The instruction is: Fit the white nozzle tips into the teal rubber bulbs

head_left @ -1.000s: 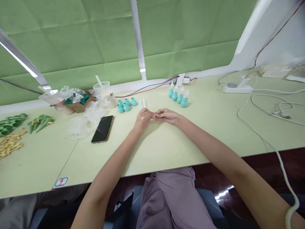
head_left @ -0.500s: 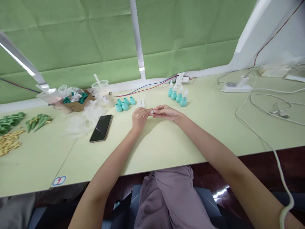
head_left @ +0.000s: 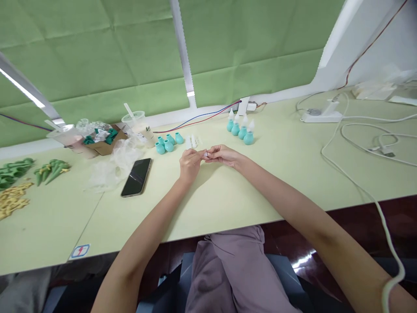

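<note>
Over the middle of the table, my left hand (head_left: 190, 164) and my right hand (head_left: 224, 155) meet at the fingertips. Between them they pinch a small white plastic piece (head_left: 206, 154), mostly covered by the fingers. Just behind my left hand lie several white pointed nozzles (head_left: 192, 141). To their left is a group of teal rubber bulbs (head_left: 168, 145) with open necks. Behind my right hand, several teal bulbs with white nozzles (head_left: 248, 137) stand upright in a slanting row.
A black phone (head_left: 137, 177) lies left of my left arm, near a crumpled plastic bag (head_left: 112, 167). Drink cups (head_left: 140, 128) and a cardboard box (head_left: 109, 145) stand behind. Green parts (head_left: 54, 171) and yellow pieces (head_left: 14, 199) lie far left. A power strip (head_left: 322, 115) with white cables sits right.
The view has shifted slightly. Both hands stay together, pinching the small white piece, with only slight finger movement. The bulbs and nozzles on the table have not visibly moved.
</note>
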Motion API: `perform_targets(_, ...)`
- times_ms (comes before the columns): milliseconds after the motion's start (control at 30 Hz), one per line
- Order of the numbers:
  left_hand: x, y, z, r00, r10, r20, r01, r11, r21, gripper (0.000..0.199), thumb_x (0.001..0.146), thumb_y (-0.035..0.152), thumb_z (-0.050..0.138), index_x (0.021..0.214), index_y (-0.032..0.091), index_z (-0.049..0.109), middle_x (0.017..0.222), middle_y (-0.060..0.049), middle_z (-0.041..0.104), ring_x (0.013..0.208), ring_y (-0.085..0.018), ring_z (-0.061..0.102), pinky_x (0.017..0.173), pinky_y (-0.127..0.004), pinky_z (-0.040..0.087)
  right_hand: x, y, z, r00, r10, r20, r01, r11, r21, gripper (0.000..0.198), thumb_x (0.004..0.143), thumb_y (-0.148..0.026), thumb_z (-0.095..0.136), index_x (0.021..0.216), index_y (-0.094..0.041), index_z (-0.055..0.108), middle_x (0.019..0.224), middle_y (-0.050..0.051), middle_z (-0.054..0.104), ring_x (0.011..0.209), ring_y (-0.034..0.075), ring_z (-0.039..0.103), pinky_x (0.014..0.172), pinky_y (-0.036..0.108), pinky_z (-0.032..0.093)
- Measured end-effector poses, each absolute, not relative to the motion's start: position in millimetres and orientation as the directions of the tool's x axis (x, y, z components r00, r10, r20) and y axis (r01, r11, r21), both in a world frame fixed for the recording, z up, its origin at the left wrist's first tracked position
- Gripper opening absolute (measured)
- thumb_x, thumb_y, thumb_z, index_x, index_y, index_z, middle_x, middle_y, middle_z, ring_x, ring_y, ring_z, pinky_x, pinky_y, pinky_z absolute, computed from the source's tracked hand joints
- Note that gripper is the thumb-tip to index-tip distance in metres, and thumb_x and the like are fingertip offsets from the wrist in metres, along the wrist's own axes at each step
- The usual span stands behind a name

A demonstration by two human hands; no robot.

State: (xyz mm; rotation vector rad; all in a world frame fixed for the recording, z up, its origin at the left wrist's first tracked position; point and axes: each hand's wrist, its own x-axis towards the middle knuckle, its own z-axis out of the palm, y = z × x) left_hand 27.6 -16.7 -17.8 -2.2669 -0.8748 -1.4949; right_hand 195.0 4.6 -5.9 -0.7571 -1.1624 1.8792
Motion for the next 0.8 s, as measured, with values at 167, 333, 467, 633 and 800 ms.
perform_targets(167, 28.3, -16.1, -16.0, 0.321, 0.295, 0.9, 0.638, -0.77, 0.025, 0.018, 0.087, 0.019, 0.05, 0.088, 0.02, 0.069, 0.059, 0.001, 0.065, 0.059, -0.011, 0.055, 0.059, -0.027, 0.041, 195.9, 4.2, -6.3, -0.544, 0.836, -0.076, -0.337, -0.301, -0.892, 0.022, 0.052, -0.007, 0.081, 0.056, -0.013, 0.06, 0.067, 0.0, 0.068, 0.068, 0.012, 0.067, 0.079, 0.027, 0.056)
perform_targets(333, 28.8, -15.5, -17.2, 0.318, 0.336, 0.886, 0.62, -0.781, 0.073, 0.018, 0.087, 0.021, 0.051, 0.087, 0.02, 0.07, 0.059, 0.0, 0.064, 0.06, -0.011, 0.055, 0.06, -0.027, 0.041, 198.5, 3.3, -5.6, -0.549, 0.833, -0.064, -0.336, -0.291, -0.896, 0.025, 0.049, -0.01, 0.083, 0.059, -0.013, 0.06, 0.068, 0.0, 0.068, 0.069, 0.013, 0.068, 0.083, 0.03, 0.054)
perform_targets(467, 28.3, -16.3, -14.6, 0.194, 0.464, 0.864, 0.585, -0.762, 0.278, 0.016, 0.084, 0.023, 0.057, 0.092, 0.021, 0.07, 0.069, -0.002, 0.067, 0.065, -0.011, 0.056, 0.063, -0.025, 0.045, 195.3, 3.1, -4.8, -0.49, 0.871, -0.017, -0.35, -0.215, -0.912, 0.023, 0.055, -0.017, 0.081, 0.07, -0.014, 0.064, 0.075, 0.001, 0.07, 0.075, 0.013, 0.067, 0.087, 0.031, 0.052)
perform_targets(633, 25.2, -12.7, -13.3, 0.15, 0.562, 0.814, 0.638, -0.683, 0.354, 0.026, 0.081, 0.025, 0.06, 0.106, 0.023, 0.066, 0.083, -0.003, 0.07, 0.075, -0.014, 0.058, 0.071, -0.028, 0.046, 190.8, 3.9, -5.2, -0.439, 0.898, 0.026, -0.357, -0.148, -0.922, 0.027, 0.063, -0.023, 0.077, 0.084, -0.019, 0.061, 0.08, 0.0, 0.07, 0.081, 0.014, 0.067, 0.086, 0.035, 0.052)
perform_targets(800, 23.0, -11.8, -12.6, 0.246, 0.531, 0.811, 0.698, -0.678, 0.232, 0.019, 0.082, 0.024, 0.059, 0.098, 0.024, 0.069, 0.089, -0.005, 0.07, 0.087, -0.018, 0.058, 0.081, -0.035, 0.042, 189.7, 1.6, -8.5, -0.4, 0.917, -0.006, -0.263, -0.121, -0.957, 0.027, 0.071, -0.03, 0.072, 0.093, -0.022, 0.059, 0.087, 0.001, 0.069, 0.082, 0.014, 0.066, 0.085, 0.035, 0.051)
